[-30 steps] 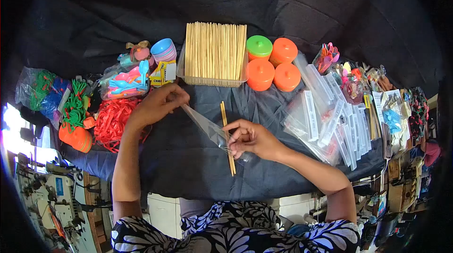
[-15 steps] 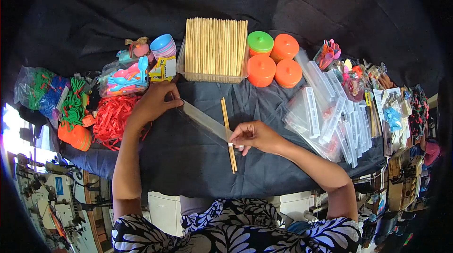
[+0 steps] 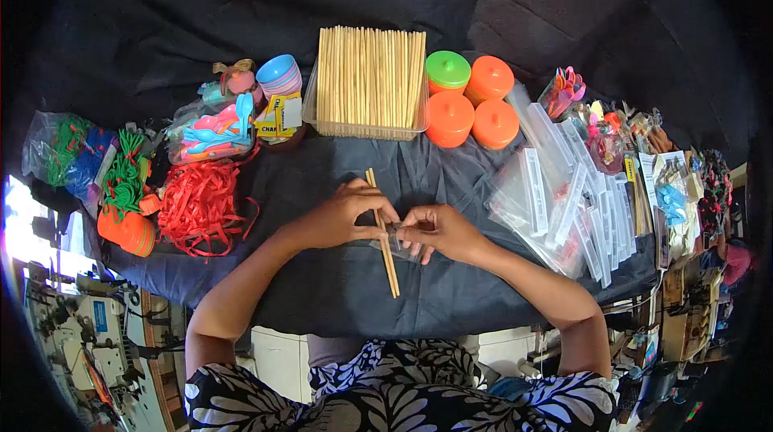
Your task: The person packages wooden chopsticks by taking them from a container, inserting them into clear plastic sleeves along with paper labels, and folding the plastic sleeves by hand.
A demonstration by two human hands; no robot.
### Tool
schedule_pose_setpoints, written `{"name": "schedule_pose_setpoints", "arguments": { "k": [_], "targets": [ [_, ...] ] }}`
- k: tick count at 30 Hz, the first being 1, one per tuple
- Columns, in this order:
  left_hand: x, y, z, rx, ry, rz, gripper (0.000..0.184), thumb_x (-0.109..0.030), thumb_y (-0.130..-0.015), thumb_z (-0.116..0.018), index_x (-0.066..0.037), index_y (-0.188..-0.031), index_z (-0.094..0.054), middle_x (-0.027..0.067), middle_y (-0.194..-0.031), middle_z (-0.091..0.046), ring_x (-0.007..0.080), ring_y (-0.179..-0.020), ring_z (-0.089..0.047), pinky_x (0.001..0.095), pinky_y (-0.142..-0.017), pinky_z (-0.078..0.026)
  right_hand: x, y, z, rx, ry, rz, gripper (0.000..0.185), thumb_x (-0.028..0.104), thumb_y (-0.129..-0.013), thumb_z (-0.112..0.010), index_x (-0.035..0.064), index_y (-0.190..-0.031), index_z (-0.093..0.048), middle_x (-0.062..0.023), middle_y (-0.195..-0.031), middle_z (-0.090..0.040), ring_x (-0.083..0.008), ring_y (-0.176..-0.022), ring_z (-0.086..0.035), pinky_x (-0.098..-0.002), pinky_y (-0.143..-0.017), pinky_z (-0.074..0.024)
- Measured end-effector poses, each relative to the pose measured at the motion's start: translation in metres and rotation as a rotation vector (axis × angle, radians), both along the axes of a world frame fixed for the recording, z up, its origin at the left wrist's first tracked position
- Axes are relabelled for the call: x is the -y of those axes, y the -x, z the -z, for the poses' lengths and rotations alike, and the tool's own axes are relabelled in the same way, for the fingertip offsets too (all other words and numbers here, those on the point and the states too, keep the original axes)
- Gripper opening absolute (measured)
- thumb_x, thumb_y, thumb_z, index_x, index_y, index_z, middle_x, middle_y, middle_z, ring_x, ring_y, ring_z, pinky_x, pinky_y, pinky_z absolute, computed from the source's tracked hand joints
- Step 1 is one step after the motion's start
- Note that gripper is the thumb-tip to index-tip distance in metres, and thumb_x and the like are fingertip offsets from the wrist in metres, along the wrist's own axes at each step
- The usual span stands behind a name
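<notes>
A pair of wooden chopsticks stands slightly tilted in front of me, the lower ends pointing toward me. At their middle, a clear plastic strip is bunched between my hands. My left hand is closed at the left of the sticks, fingertips and thumb meeting over them and the strip's end. My right hand pinches the plastic just right of the sticks. The fingers partly hide how the strip lies around the chopsticks.
A clear tray full of wooden sticks is at the back, beside orange lidded pots. To the left lie red ribbon, green cord and bagged spoons. Printed plastic sleeves are piled at right.
My left hand has come right and down to the chopsticks, bringing the stretched strip in close to them. The sticks' top has tilted left. My right hand has barely shifted.
</notes>
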State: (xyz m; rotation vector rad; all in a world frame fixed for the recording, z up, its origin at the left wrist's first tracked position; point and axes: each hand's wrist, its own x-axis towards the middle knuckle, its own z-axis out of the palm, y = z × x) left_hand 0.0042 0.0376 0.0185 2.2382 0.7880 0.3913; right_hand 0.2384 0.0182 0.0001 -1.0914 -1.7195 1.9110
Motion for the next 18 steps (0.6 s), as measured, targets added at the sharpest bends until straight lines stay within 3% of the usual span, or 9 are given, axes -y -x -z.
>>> {"name": "schedule_pose_setpoints", "arguments": {
  "k": [2,8,10,11,13,14,15,17,18],
  "targets": [
    [-0.001,0.001,0.001,0.013,0.077,0.013,0.024,-0.024,-0.082,-0.07,-0.011,-0.101,-0.064,0.0011,-0.091,-0.063,0.0205,-0.101,-0.051,0.0417,-0.099,-0.028,0.0,0.001,-0.002,0.024,-0.012,-0.008,0.019,0.02,-0.094,-0.06,0.0006,-0.095,-0.062,-0.0052,-0.083,-0.064,-0.0102,-0.071,-0.063,-0.0257,-0.054,-0.0552],
    [-0.007,0.009,-0.006,0.083,0.173,-0.009,0.017,-0.018,-0.081,-0.072,-0.007,-0.091,-0.066,0.0029,-0.079,-0.065,0.0168,-0.082,-0.061,0.0331,-0.083,-0.045,-0.006,0.0,-0.007,-0.022,-0.022,0.069,0.02,0.019,-0.098,-0.054,0.0005,-0.098,-0.062,-0.0043,-0.084,-0.064,-0.0094,-0.072,-0.062,-0.0248,-0.055,-0.0544],
    [-0.007,0.016,-0.017,0.054,0.046,0.028,0.015,-0.015,-0.078,-0.074,-0.004,-0.085,-0.066,0.0043,-0.08,-0.066,0.0174,-0.077,-0.064,0.0308,-0.073,-0.048,-0.01,0.002,-0.014,0.144,-0.342,0.089,0.017,0.009,-0.092,-0.056,0.0056,-0.108,-0.063,-0.0045,-0.094,-0.064,-0.015,-0.082,-0.062,-0.0276,-0.061,-0.0548],
    [-0.007,0.019,-0.021,0.055,0.043,0.021,0.015,-0.015,-0.078,-0.074,-0.004,-0.085,-0.066,0.0043,-0.08,-0.066,0.0174,-0.077,-0.064,0.0308,-0.073,-0.048,-0.014,0.003,-0.012,0.143,-0.345,0.083,0.017,0.009,-0.092,-0.056,0.0056,-0.108,-0.063,-0.0045,-0.094,-0.064,-0.015,-0.082,-0.062,-0.0276,-0.061,-0.0548],
    [-0.007,0.025,-0.027,0.034,0.132,0.0,0.019,-0.013,-0.075,-0.076,-0.004,-0.088,-0.065,0.006,-0.08,-0.065,0.0175,-0.077,-0.064,0.0324,-0.074,-0.048,-0.022,0.007,-0.011,0.234,-1.223,-0.094,0.031,0.005,-0.083,-0.06,0.0135,-0.113,-0.064,-0.0081,-0.104,-0.06,-0.0235,-0.098,-0.059,-0.0325,-0.068,-0.0548],
    [-0.007,0.026,-0.032,0.034,0.127,-0.001,0.019,-0.013,-0.075,-0.076,-0.004,-0.088,-0.065,0.006,-0.08,-0.065,0.0175,-0.077,-0.064,0.0324,-0.074,-0.048,-0.022,0.008,-0.013,0.348,-1.258,-0.206,0.043,0.004,-0.074,-0.061,0.0184,-0.114,-0.065,-0.0091,-0.118,-0.052,-0.028,-0.114,-0.05,-0.0359,-0.083,-0.051],
    [-0.006,0.027,-0.035,0.04,0.15,-0.012,0.02,-0.013,-0.075,-0.076,-0.004,-0.087,-0.063,0.0063,-0.08,-0.065,0.0179,-0.077,-0.063,0.0333,-0.073,-0.048,-0.026,0.013,-0.014,0.349,-1.262,-0.206,0.043,0.004,-0.074,-0.061,0.0184,-0.114,-0.065,-0.0091,-0.118,-0.052,-0.028,-0.114,-0.05,-0.0359,-0.083,-0.051],
    [-0.005,0.029,-0.036,0.05,0.178,-0.025,0.021,-0.012,-0.074,-0.076,-0.004,-0.086,-0.061,0.0066,-0.08,-0.065,0.0183,-0.077,-0.062,0.0342,-0.071,-0.048,-0.039,0.024,-0.014,0.225,-1.626,-0.376,0.04,0.01,-0.074,-0.058,0.0186,-0.113,-0.066,-0.0087,-0.12,-0.052,-0.0262,-0.114,-0.051,-0.0366,-0.092,-0.0455],
    [-0.005,0.03,-0.035,0.059,0.226,-0.079,0.022,-0.011,-0.074,-0.076,-0.004,-0.084,-0.058,0.0066,-0.079,-0.064,0.0196,-0.077,-0.061,0.0351,-0.071,-0.047,-0.042,0.029,-0.011,0.264,-1.65,-0.43,0.029,0.016,-0.076,-0.056,0.015,-0.102,-0.068,-0.0077,-0.118,-0.054,-0.0245,-0.11,-0.052,-0.0363,-0.1,-0.0394]
  ]
}}
